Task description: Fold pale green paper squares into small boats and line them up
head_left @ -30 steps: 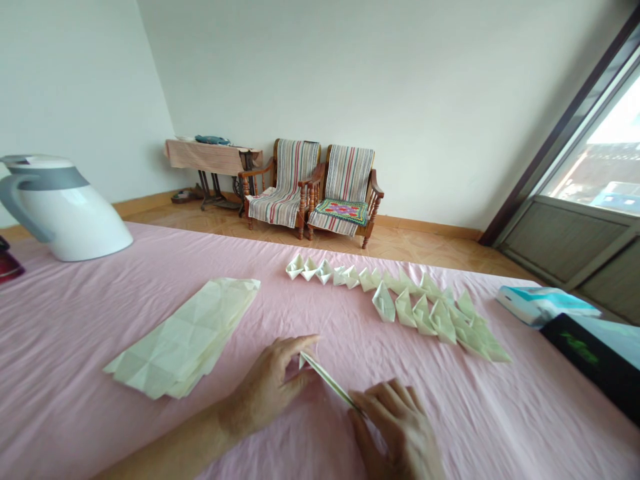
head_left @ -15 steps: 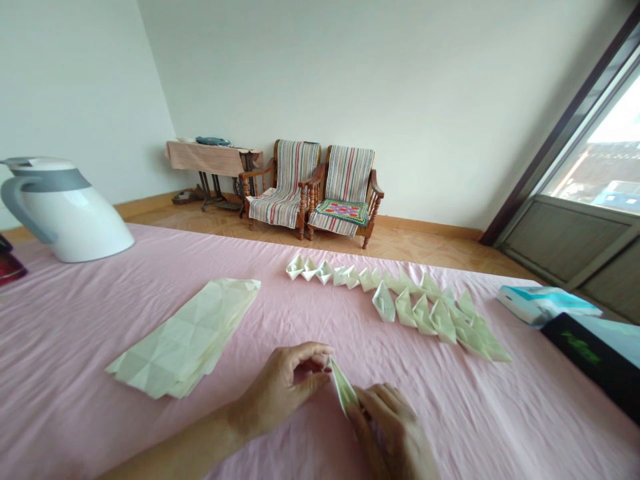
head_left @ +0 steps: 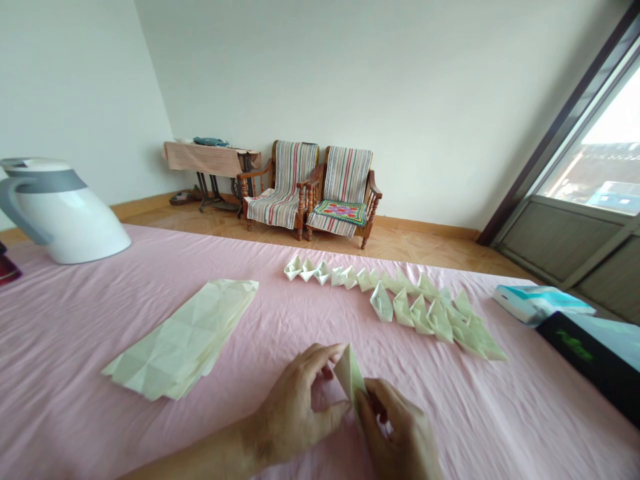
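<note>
Behind a worktop spread with rumpled pink cloth (head_left: 280,320), two wooden armchairs (head_left: 296,180) in striped covers stand before a plain pale wall (head_left: 425,100). The right hand (head_left: 400,423), closed in a pinch, grips the lower end of a small folded paper (head_left: 350,373) between the hands, its long axis slanting from a far, left-leaning tip toward that nearer right palm. The left hand (head_left: 300,400) curves half open, forefinger at the tip, thumb beside the lower edge; whether it grips cannot be told. Left of it lies a stack of thin, triangle-creased sheets (head_left: 187,333); farther off, crisp, pointed paper shapes (head_left: 383,303) stand in rows, well apart from a glossy white jug (head_left: 87,223).
</note>
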`<state>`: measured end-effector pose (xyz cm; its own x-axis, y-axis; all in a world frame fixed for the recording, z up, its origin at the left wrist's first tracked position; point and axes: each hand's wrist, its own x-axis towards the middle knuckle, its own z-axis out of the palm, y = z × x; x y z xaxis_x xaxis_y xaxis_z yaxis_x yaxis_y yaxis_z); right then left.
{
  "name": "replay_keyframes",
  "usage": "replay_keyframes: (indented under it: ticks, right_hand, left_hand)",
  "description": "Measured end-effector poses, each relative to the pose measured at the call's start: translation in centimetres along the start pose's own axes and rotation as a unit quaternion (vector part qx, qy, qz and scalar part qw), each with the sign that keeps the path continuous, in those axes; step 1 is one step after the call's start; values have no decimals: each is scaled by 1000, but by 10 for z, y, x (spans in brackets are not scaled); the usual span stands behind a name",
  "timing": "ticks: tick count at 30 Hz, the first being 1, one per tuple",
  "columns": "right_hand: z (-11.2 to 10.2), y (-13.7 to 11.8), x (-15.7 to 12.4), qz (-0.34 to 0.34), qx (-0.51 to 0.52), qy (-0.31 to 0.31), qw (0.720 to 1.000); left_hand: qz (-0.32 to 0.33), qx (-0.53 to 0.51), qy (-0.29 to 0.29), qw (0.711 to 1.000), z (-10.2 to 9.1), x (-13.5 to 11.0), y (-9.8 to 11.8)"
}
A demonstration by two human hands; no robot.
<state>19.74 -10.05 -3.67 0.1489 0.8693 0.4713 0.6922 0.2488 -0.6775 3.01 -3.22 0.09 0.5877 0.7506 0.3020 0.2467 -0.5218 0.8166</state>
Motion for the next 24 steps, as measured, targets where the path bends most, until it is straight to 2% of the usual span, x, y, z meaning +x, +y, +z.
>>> replay_keyframes:
  ticks: [2, 6, 11, 15, 21, 24]
  right_hand:
    - [1, 0, -1, 23, 0, 9, 1000]
    - [4, -2, -5, 77, -23, 16, 997]
    - [4, -8, -4, 96, 6, 14, 995]
    - [3, -11, 0, 120, 25, 12, 992]
    - [3, -6, 3, 155, -43, -7, 987]
    - [3, -3, 5, 129, -65, -9, 989]
  left_hand:
    - [18, -6, 5, 1000, 2, -1, 1]
    - [13, 17, 27, 999, 5, -3, 4]
    - [-18, 38, 48, 998, 11, 0, 9]
    - [-73, 44, 45, 995, 13, 2, 8]
    - [-104, 67, 54, 991, 11, 4, 0]
    - [-99, 105, 52, 988, 10, 4, 0]
